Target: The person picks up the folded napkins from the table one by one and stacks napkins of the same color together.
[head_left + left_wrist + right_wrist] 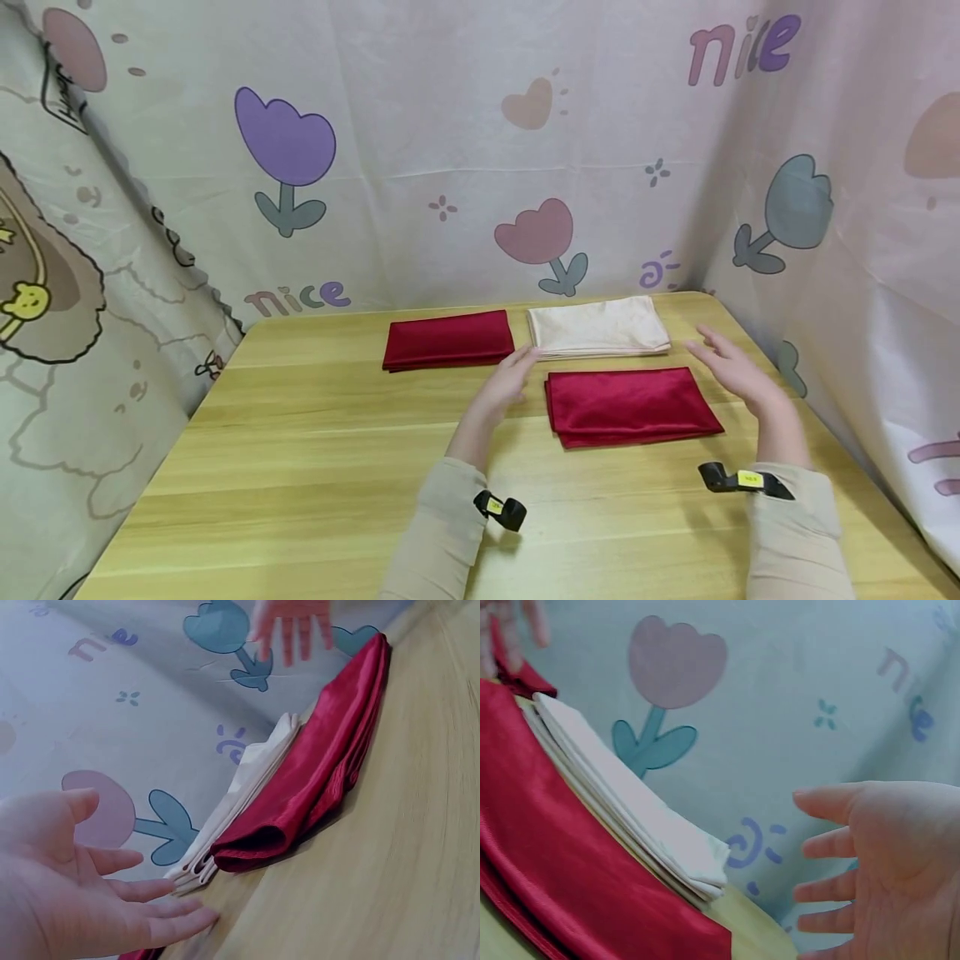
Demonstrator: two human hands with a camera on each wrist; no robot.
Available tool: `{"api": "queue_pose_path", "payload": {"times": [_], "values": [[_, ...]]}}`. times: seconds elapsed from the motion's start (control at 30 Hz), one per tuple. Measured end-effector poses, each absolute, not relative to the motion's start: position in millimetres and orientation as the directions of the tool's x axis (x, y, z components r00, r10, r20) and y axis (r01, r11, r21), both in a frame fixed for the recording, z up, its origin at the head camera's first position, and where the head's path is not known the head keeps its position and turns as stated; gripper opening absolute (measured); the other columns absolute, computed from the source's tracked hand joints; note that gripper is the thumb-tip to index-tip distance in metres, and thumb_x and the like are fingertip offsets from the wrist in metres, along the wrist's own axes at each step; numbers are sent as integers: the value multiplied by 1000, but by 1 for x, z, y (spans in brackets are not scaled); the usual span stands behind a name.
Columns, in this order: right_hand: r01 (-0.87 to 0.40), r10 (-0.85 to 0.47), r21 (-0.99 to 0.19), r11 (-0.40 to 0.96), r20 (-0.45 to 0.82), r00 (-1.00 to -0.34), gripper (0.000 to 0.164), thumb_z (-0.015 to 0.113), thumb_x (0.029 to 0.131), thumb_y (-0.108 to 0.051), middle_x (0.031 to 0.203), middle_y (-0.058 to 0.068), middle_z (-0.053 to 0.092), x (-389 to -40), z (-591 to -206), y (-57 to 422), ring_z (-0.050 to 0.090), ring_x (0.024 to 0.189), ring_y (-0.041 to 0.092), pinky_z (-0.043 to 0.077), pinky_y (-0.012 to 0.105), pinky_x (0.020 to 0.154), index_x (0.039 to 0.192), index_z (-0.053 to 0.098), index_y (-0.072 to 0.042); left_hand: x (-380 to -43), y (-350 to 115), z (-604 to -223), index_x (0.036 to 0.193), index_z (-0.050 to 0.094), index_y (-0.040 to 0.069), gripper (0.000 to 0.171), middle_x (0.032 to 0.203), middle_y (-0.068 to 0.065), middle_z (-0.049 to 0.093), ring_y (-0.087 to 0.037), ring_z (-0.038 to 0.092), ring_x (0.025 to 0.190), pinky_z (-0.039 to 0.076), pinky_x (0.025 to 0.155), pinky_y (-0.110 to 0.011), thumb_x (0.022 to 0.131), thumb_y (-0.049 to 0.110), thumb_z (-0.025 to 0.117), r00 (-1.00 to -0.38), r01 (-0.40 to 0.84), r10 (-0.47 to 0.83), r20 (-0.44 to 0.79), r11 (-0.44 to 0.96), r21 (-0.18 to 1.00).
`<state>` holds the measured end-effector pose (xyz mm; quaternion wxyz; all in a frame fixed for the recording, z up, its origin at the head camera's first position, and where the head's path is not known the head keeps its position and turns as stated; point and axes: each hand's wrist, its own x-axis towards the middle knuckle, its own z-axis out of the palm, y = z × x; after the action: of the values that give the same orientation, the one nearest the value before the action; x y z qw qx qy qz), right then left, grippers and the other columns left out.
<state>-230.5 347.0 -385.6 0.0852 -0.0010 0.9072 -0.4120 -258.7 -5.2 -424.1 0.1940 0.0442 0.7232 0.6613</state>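
A folded dark red satin cloth lies on the table between my two hands. Just behind it is a folded white cloth, its stacked layers showing along the edge in the right wrist view. Another folded red cloth lies to the left of the white one. My left hand, fingers extended, hovers by the left ends of the nearer red and white cloths, holding nothing. On the other side, my right hand is held with spread, straight fingers beside their right ends, palm facing inward and bare.
The wooden table reaches back to a patterned curtain with flowers and lettering. More of this curtain hangs along the left and right sides. A black wrist camera is strapped over the left sleeve, another over the right.
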Motion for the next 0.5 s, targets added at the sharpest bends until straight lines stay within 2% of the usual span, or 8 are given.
{"api": "queue_pose_path", "payload": {"times": [0.1,0.23,0.37,0.47,0.5], "values": [[101,-74,-753,651,-195,-978,82,29,102,-53,155,40,2,-227,-388,354,9,139,61,19,74,106,154,-2,2,-257,-8,-428,155,25,15,70,158,-18,28,-45,35,140,39,107,-58,99,54,42,-903,-275,342,-262,9,961],[121,-94,-798,590,-216,-972,80,28,104,-49,154,40,2,-226,-400,363,11,139,61,24,71,107,152,-1,8,-253,-11,-431,156,18,15,74,157,-23,27,-45,38,139,41,105,-57,99,54,43,-884,-346,366,-291,-94,933],[154,-113,-851,502,-240,-964,77,25,105,-44,151,44,8,-224,-415,368,15,138,61,26,67,109,150,-5,12,-250,-13,-434,156,21,15,72,156,-25,29,-46,39,137,42,105,-57,99,53,43,-878,-372,377,-296,-147,917],[179,-116,-871,457,-258,-959,77,24,106,-44,150,45,12,-223,-422,369,18,139,59,32,59,111,149,-7,12,-248,-15,-436,155,24,15,68,156,-25,30,-46,42,136,43,104,-56,101,52,40,-877,-376,379,-296,-157,913],[187,-113,-877,444,-261,-959,78,24,106,-44,150,44,13,-223,-424,369,19,140,57,38,52,110,150,-7,12,-248,-16,-437,155,25,14,68,155,-25,31,-45,42,135,44,103,-56,100,53,40,-877,-378,377,-297,-163,911]]}}
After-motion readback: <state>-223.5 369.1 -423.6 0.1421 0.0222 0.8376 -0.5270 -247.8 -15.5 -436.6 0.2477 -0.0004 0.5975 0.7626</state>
